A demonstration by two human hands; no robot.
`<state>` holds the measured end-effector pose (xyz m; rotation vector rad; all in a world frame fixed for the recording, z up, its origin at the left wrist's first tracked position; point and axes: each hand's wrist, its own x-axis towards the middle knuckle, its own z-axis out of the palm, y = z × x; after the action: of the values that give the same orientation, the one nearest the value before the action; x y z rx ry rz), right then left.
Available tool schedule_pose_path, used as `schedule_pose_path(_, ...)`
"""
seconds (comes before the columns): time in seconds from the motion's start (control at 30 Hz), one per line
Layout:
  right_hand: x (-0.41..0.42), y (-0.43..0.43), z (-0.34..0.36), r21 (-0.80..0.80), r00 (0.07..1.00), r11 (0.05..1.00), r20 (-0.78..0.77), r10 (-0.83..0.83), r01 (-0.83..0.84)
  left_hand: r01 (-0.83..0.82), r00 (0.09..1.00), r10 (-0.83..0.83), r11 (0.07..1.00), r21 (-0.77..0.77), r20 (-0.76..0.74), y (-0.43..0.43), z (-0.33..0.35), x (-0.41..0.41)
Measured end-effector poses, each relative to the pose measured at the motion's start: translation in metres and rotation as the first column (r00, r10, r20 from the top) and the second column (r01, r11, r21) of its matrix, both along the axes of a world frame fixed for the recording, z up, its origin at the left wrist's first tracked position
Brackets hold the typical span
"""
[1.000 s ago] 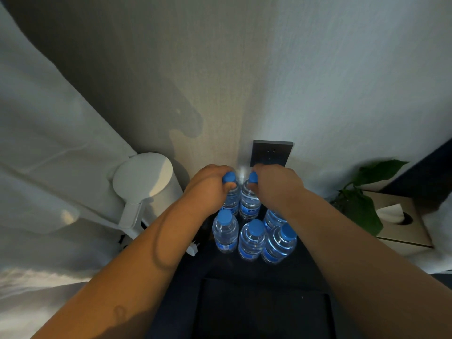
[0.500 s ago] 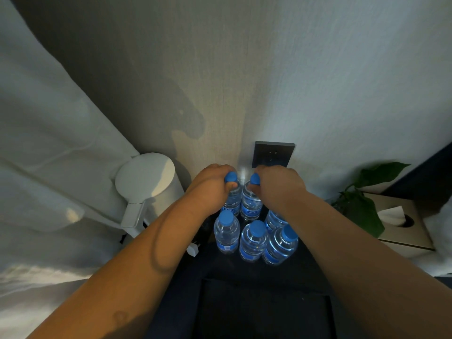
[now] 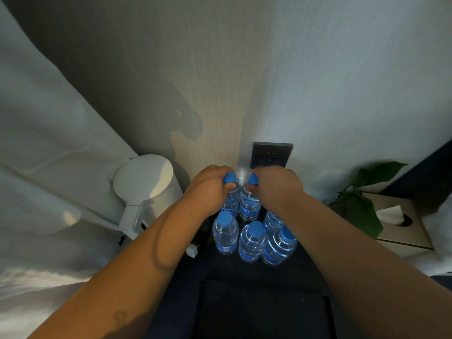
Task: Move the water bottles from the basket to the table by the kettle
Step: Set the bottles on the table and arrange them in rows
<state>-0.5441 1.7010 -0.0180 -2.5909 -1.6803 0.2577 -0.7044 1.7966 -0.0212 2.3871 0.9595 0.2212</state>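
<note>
The person is setting two water bottles down at the back edge of the dark desk (image 3: 305,272), against the wall and just right of the white kettle (image 3: 146,189). The left hand (image 3: 208,189) is reaching forward with its fingers (image 3: 230,185) closed around the neck of the left rear bottle (image 3: 231,201), just under its blue cap. The right hand (image 3: 276,187) is mirroring it, its fingers closed on the neck of the right rear bottle (image 3: 249,206). Both forearms are stretching out low and nearly parallel, wrists turned slightly inward, so the two caps are sitting close together.

Three front bottles (image 3: 252,243) are already standing in a row nearer the front edge, with another partly hidden under the right forearm. The basket is not in view.

To finish well, I judge each bottle should be resting flat and upright before the grip loosens. Whether their bases are already touching the desk cannot be told. The hands should then be lifting straight up, since pulling back low risks knocking the front row over.
</note>
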Motion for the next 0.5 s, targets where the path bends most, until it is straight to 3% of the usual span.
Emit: schedule_pose_path(0.5,-0.002,-0.012,0.001,0.058,1.0,0.998,-0.001,-0.024,0.024,-0.034,0.999,0.035,0.999,0.012,-0.042,-0.003,-0.007,-0.001)
